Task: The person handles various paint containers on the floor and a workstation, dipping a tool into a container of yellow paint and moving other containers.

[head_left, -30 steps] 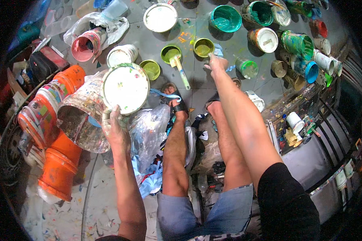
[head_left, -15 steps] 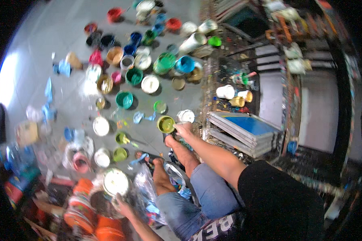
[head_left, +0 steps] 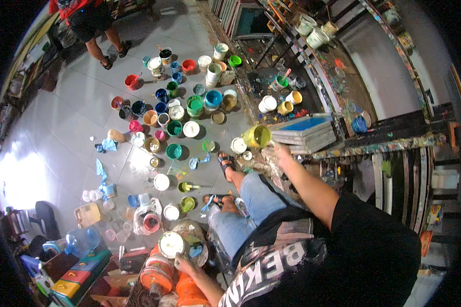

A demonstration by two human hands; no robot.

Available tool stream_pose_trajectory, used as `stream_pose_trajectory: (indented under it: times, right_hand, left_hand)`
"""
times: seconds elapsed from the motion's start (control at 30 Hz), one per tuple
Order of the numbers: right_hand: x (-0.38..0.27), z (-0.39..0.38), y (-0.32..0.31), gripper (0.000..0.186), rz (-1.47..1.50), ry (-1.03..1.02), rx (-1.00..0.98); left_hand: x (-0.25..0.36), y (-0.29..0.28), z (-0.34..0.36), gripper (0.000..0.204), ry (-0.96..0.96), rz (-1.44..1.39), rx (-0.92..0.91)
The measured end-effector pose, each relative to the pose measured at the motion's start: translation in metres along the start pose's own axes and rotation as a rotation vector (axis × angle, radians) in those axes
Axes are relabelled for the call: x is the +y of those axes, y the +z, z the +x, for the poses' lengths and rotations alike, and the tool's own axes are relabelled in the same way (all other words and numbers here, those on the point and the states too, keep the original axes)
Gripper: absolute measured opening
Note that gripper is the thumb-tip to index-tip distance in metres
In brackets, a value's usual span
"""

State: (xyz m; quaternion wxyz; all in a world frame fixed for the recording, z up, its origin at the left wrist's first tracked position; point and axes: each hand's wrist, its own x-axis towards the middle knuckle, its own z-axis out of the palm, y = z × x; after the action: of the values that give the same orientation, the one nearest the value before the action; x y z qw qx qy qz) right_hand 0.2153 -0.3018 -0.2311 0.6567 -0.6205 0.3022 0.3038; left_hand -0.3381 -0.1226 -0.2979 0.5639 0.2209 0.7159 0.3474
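- The right hand (head_left: 279, 155) grips a yellow-green cup (head_left: 251, 137) by its near right side, the fingers closed on it.
- The cup is raised above the floor (head_left: 79, 171), tilted, its mouth turned to the right; a white tub (head_left: 238, 145) appears just left of it.
- Right of the right hand lies a stack of frames (head_left: 305, 139), the top one with a blue panel.
- The left hand (head_left: 186, 265) holds a round white lid (head_left: 170, 244) at its near edge, the fingers closed there.
- Orange buckets (head_left: 156, 279) lie near the left hand.
- On the floor farther off are a green cup (head_left: 188, 204) and a brush (head_left: 192, 186) in another small cup.
- Many paint pots, among them a blue pot (head_left: 213, 99), crowd the floor farther away.
- At the far left stands another person (head_left: 89, 25).
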Motion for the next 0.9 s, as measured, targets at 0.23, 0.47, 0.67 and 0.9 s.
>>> stream_pose_trajectory:
  times: [0.23, 0.47, 0.67, 0.9]
  right_hand:
    - [-0.042, -0.042, -0.084, 0.042, 0.109, -0.046, -0.021]
    - [-0.054, -0.037, -0.106, 0.037, -0.498, -0.239, -0.071]
    - [-0.064, -0.024, -0.128, 0.035, 0.111, -0.085, -0.02]
    - [-0.094, 0.006, -0.142, 0.033, 0.163, -0.12, 0.034]
  left_hand:
    - [0.002, -0.011, -0.001, 0.029, -0.021, 0.015, -0.038]
    - [0.054, 0.034, -0.044, 0.024, -0.067, -0.013, -0.064]
    - [0.05, 0.081, -0.023, 0.023, 0.045, 0.027, -0.28]
    - [0.043, 0.182, 0.015, 0.03, 0.209, 0.368, -0.474]
